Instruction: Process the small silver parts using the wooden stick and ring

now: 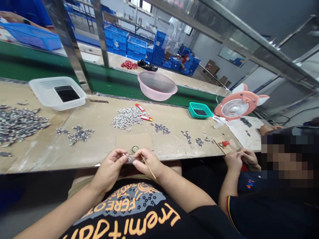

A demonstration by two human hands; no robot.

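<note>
Near the table's front edge, my left hand (112, 166) pinches a small whitish piece (127, 156) between thumb and fingertips; its kind is too small to make out. A thin wooden stick (149, 167) is gripped in my right hand (149, 162), its lower end sticking out towards my wrist. The right fingertips are close to the small piece. Just beyond my hands, a bottle cap (135, 148) rests on a cardboard sheet (124, 141). Behind that lies a heap of small white-and-dark pieces (127, 118) with two red-and-white packets (146, 118) at its side.
Larger heaps of similar pieces (20, 124) cover the left. A clear plastic tray (45, 96) holds a dark phone-like object. Further back are a pink basin (157, 94), a green basket (191, 111) and a pig-shaped fan (224, 106). A co-worker's hands (235, 161) are at my right.
</note>
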